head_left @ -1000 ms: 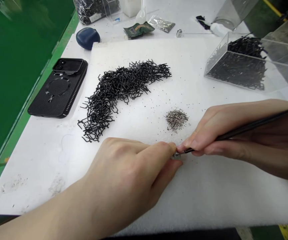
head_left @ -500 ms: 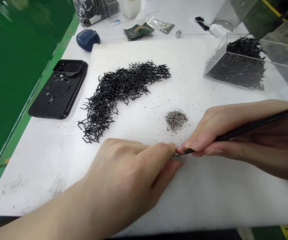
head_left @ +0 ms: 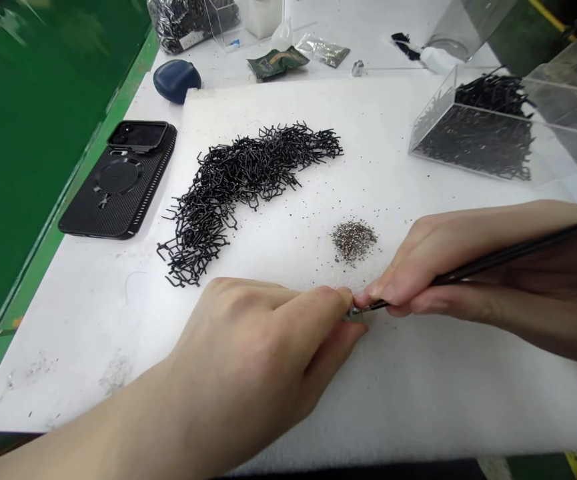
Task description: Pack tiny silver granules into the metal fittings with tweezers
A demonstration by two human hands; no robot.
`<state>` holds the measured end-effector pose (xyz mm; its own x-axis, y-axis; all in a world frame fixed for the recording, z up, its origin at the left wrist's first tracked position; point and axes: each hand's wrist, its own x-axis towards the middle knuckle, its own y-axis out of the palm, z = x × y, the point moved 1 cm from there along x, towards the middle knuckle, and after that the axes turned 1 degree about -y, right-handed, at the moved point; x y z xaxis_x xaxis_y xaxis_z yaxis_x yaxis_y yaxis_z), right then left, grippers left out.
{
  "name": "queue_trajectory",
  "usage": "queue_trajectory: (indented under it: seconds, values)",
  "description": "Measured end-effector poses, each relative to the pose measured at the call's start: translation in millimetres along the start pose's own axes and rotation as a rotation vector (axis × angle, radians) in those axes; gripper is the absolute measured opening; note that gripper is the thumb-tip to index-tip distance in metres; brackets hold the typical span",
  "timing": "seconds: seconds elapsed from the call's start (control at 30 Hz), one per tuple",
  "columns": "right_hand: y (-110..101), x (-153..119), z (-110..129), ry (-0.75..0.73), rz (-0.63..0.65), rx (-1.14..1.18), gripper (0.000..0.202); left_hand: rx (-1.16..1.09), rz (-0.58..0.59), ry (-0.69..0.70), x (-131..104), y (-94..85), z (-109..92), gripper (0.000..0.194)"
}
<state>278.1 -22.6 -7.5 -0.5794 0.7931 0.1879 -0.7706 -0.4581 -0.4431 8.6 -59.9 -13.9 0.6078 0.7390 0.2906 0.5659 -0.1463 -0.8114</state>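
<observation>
My left hand (head_left: 263, 340) pinches a small clear and metallic piece (head_left: 353, 313) between thumb and forefinger, low over the white foam sheet (head_left: 398, 413). Much of that piece is hidden by the fingertips. My right hand (head_left: 448, 267) is closed around a thin black pen-like tool (head_left: 513, 252), whose fine tip meets the piece. The fingertips of both hands are side by side. Just beyond them lies a small heap of tiny metallic bits (head_left: 353, 241). A curved pile of bent black pieces (head_left: 248, 170) spreads over the foam farther back on the left.
A black phone (head_left: 118, 180) and a dark blue rounded object (head_left: 176, 81) lie at the left. A clear bin (head_left: 473, 137) of black pieces stands at the right. Behind are a green packet (head_left: 277, 63), a clear bag (head_left: 323, 50) and a black-filled bag (head_left: 181, 23).
The hands hold almost the same pose. The rear end of the black tool has dipped slightly at the right edge. The whole view has shifted very slightly.
</observation>
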Motion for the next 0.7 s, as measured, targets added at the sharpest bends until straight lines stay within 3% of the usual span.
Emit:
queue_trajectory:
  seconds: [0.37, 0.53, 0.7]
  values:
    - [-1.2, -0.1, 2.7, -0.040, -0.004, 0.001, 0.017, -0.002, 0.010, -0.005, -0.4, -1.9, -2.6, 0.014]
    - [0.5, 5.6, 6.3, -0.016, 0.002, 0.002, 0.016, 0.018, -0.035, 0.022, -2.0, -0.2, -0.3, 0.025]
    - [0.5, 5.5, 7.2, -0.027, 0.010, -0.002, 0.016, -0.002, 0.002, 0.001, -0.7, -0.3, 0.8, 0.018]
